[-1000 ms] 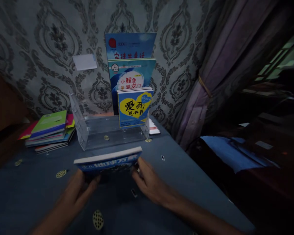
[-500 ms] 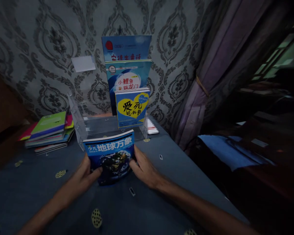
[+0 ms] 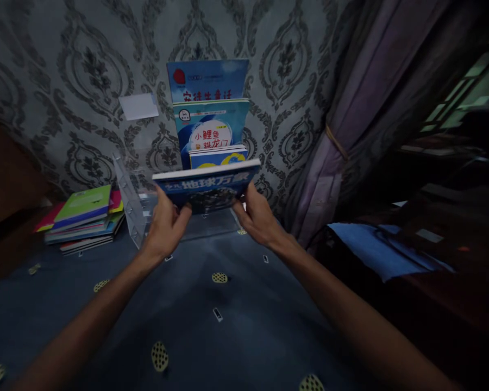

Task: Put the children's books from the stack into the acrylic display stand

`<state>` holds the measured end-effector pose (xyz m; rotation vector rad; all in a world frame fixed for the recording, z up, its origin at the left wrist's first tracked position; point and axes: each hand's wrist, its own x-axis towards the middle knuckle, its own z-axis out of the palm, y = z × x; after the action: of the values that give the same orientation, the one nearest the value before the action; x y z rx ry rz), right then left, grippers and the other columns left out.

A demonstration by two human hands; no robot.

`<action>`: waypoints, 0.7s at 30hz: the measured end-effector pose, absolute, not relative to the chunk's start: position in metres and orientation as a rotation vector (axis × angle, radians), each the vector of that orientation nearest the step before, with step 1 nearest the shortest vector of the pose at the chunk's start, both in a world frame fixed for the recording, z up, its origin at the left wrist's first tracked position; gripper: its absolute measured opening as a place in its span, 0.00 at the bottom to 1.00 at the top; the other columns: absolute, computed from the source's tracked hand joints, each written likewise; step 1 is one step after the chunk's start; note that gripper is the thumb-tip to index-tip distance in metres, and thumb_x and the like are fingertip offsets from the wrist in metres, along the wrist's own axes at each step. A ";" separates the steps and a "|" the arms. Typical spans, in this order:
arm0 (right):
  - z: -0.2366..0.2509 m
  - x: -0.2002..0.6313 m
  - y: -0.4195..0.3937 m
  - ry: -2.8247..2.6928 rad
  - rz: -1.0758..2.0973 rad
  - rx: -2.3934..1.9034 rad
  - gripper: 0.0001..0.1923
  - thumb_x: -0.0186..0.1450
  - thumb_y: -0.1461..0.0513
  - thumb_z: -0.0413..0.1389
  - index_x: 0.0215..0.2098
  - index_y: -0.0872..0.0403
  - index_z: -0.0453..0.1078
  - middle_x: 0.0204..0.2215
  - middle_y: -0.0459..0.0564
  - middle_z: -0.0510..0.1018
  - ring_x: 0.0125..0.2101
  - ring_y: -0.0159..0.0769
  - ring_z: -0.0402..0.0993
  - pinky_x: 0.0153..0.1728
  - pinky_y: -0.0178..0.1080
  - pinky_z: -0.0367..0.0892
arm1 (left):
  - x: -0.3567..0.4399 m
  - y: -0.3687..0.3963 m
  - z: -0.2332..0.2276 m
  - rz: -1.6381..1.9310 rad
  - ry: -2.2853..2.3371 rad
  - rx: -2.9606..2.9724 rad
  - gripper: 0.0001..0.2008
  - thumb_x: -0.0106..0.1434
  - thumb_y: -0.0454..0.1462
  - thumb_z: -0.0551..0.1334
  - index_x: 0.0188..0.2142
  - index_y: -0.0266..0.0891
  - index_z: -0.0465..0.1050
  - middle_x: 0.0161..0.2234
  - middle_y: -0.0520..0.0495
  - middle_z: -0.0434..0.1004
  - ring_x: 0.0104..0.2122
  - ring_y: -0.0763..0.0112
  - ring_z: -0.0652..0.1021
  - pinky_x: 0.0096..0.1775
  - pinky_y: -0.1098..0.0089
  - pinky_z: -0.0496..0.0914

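Observation:
A blue book with an earth picture on its cover (image 3: 207, 191) is held up by both hands in front of a clear plastic book rack (image 3: 129, 203). My left hand (image 3: 165, 225) grips its left side, thumb on the cover. On the right side, my right hand (image 3: 257, 214) holds it the same way. The book tilts back, so its white top edge faces me. Behind it, a yellow-and-blue book (image 3: 220, 157), a teal book (image 3: 209, 127) and a taller blue book (image 3: 207, 79) stand upright in stepped rows. The held book hides most of the yellow-and-blue one.
A stack of books (image 3: 83, 214) lies at the left on the dark cloth-covered table (image 3: 195, 347). Patterned wallpaper (image 3: 285, 70) rises behind the rack, bearing a white card-like piece (image 3: 138, 106). A tied purple curtain (image 3: 330, 157) hangs at the right, near a blue cloth (image 3: 378, 247).
Both hands have lifted the earth book up, forward and a little right, from low before the rack to over its front. The book has tipped so its top edge shows more.

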<state>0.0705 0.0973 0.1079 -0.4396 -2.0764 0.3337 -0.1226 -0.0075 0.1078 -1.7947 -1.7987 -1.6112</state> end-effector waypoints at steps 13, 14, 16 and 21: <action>0.084 0.070 0.145 -2.095 0.504 -0.647 0.22 0.63 0.60 0.48 0.55 0.54 0.61 0.36 0.52 0.77 0.34 0.46 0.72 0.40 0.51 0.70 | -0.117 0.030 0.101 -1.515 -2.035 -1.895 0.23 0.62 0.33 0.58 0.55 0.36 0.55 0.24 0.59 0.57 0.24 0.71 0.68 0.31 0.68 0.65; 0.081 0.070 0.147 -2.098 0.515 -0.676 0.22 0.63 0.60 0.48 0.55 0.54 0.61 0.35 0.51 0.76 0.32 0.46 0.71 0.38 0.50 0.70 | -0.117 0.032 0.098 -1.516 -2.044 -1.897 0.22 0.62 0.33 0.58 0.54 0.36 0.55 0.24 0.59 0.58 0.24 0.71 0.69 0.30 0.68 0.64; 0.075 0.070 0.152 -2.100 0.532 -0.696 0.20 0.62 0.60 0.48 0.53 0.54 0.62 0.34 0.51 0.76 0.30 0.45 0.71 0.36 0.49 0.70 | -0.117 0.036 0.091 -1.509 -2.065 -1.896 0.21 0.62 0.33 0.57 0.53 0.37 0.55 0.23 0.59 0.58 0.23 0.70 0.69 0.30 0.69 0.64; 0.067 0.070 0.163 -2.086 0.440 -0.690 0.15 0.61 0.61 0.49 0.46 0.51 0.66 0.35 0.51 0.78 0.30 0.43 0.72 0.36 0.46 0.70 | -0.116 0.045 0.076 -1.426 -2.069 -1.863 0.18 0.64 0.33 0.58 0.52 0.35 0.56 0.27 0.54 0.67 0.28 0.67 0.74 0.33 0.67 0.68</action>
<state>0.0703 0.1626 0.0672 -0.6895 -2.0861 0.4395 -0.1164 0.0447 0.0762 -1.8625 -2.0685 -1.4255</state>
